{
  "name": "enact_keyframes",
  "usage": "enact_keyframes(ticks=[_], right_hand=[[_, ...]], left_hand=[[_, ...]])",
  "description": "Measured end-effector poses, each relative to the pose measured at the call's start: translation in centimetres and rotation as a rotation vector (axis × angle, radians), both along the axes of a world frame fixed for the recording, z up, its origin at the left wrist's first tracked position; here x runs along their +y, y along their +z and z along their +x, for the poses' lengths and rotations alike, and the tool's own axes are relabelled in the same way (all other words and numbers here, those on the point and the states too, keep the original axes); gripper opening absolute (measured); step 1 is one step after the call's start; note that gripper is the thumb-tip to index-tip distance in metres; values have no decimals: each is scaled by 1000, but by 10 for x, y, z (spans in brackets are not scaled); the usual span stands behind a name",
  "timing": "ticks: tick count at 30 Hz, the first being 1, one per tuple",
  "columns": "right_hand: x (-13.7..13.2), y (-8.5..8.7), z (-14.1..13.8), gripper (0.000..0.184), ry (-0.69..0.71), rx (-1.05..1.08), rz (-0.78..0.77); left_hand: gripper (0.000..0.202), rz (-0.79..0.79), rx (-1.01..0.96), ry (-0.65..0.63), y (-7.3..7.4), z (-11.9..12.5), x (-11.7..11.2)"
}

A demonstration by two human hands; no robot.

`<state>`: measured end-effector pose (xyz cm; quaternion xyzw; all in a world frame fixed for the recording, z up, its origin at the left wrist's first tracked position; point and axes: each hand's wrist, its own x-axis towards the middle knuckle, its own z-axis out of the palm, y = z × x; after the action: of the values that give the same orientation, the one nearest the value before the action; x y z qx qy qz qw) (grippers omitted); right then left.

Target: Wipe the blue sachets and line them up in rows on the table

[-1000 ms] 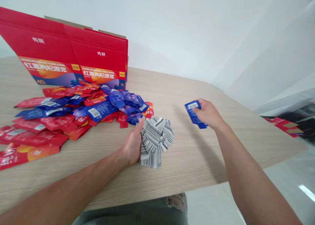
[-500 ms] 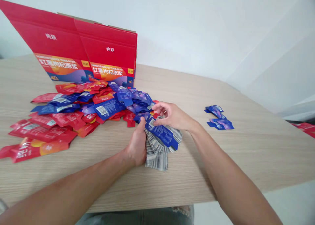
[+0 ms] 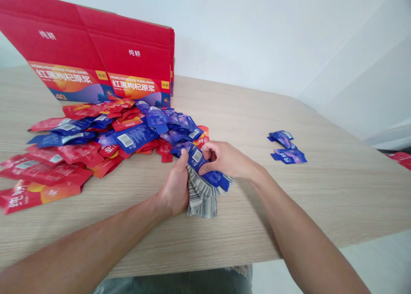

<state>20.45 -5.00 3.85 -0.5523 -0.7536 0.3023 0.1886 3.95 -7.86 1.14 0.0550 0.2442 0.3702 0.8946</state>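
My left hand is closed around a striped grey-and-white cloth at the table's middle. My right hand is closed on a blue sachet and presses it against that cloth, its lower end sticking out to the right. Just behind both hands lies a heap of red and blue sachets spread over the left of the wooden table.
Red printed cartons stand folded at the back left behind the heap. A small group of blue sachets lies apart on the right. The table's front edge runs close to my body, with pale floor beyond the right corner.
My right hand left a blue sachet on the right, came back to the heap, took another blue sachet and now folds its fingers over it on the cloth. The left hand stayed put.
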Motion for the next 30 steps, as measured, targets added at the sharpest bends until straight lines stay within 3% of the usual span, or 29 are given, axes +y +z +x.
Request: enact_keyframes(ticks=[5, 9, 23, 30], right_hand=[[-2, -4, -3, 49, -125, 62, 66], [-3, -2, -5, 45, -159, -9, 86], [-5, 5, 4, 49, -237, -21, 213], [-2, 10, 12, 40, -426, 19, 450]], left_hand=[[60, 6, 1, 17, 7, 0, -2], [61, 11, 10, 13, 8, 1, -2], [60, 135, -96, -67, -9, -1, 1], [68, 37, -60, -52, 2, -3, 0]])
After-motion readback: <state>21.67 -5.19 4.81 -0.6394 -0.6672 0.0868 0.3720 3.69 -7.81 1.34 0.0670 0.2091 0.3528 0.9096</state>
